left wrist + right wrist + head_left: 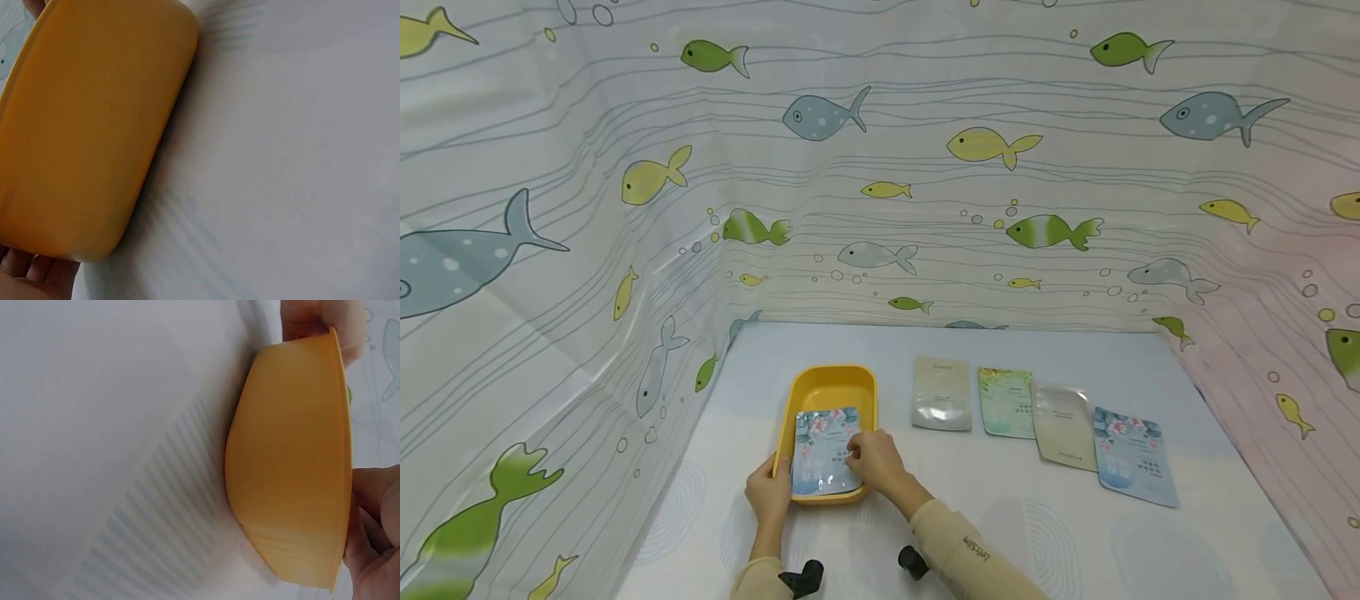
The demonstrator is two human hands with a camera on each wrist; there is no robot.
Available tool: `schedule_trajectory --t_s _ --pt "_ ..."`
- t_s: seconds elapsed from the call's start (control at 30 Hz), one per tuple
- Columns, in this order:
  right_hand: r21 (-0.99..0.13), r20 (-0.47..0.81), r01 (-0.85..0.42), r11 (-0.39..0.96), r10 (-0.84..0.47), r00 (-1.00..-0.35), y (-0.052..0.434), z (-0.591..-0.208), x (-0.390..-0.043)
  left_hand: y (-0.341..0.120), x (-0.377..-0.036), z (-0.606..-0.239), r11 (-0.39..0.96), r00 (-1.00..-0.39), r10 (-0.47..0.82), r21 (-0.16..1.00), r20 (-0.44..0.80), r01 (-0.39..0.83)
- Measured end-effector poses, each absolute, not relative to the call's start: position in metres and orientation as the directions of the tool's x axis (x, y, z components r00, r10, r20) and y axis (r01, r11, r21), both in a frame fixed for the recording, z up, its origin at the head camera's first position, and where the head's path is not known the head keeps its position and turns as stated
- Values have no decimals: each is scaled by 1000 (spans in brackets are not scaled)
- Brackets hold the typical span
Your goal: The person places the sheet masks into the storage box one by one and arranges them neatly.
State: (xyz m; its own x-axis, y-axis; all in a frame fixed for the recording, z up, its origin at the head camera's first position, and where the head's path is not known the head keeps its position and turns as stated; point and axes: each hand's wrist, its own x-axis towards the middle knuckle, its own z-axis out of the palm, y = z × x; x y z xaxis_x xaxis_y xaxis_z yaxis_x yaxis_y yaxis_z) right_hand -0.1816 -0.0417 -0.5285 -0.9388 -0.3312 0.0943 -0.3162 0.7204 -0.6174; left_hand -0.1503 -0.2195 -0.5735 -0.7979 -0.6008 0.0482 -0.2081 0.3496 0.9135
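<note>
Head view only: a floral packet (826, 451) lies in the yellow tray (831, 385) on the desk (1075, 533), sticking out over the near rim. Right hand (877, 461) has fingers curled onto the packet's right edge, pinching it. Left hand (769, 492) grips the tray's near left corner, thumb against the rim. Four more packets (1045, 421) lie in a row to the right of the tray, well apart from both hands. Left wrist view shows just the tray's outer wall (87, 131) and fingertips (28, 269) at the bottom; the packet is hidden. Right wrist view shows the tray side-on (294, 469), fingers (375, 544) cut off at the edge; contents not visible.
</note>
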Motion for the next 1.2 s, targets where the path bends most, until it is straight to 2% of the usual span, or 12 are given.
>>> schedule_trajectory --t_s 0.17,0.4,0.57,0.83,0.93,1.2 --pt "-690 97 -302 658 -330 -939 -39 -528 -181 -219 -150 -572 363 -795 -602 911 70 -194" --pt "-902 140 -254 348 -322 -936 -17 -534 -183 -219 -149 -574 344 -801 -598 913 32 -220" --pt "-936 160 -233 265 -270 -950 15 -533 -182 -220 -149 -574 338 -805 -593 913 16 -231" --pt "-940 132 -192 283 -219 -967 64 -515 -179 -222 -152 -574 347 -800 -598 913 41 -213" --pt "-924 125 -184 336 -189 -974 80 -524 -184 -222 -151 -574 348 -798 -601 914 45 -211" --pt "-888 104 -102 448 -22 -994 143 -532 -181 -222 -151 -573 344 -805 -592 914 33 -215"
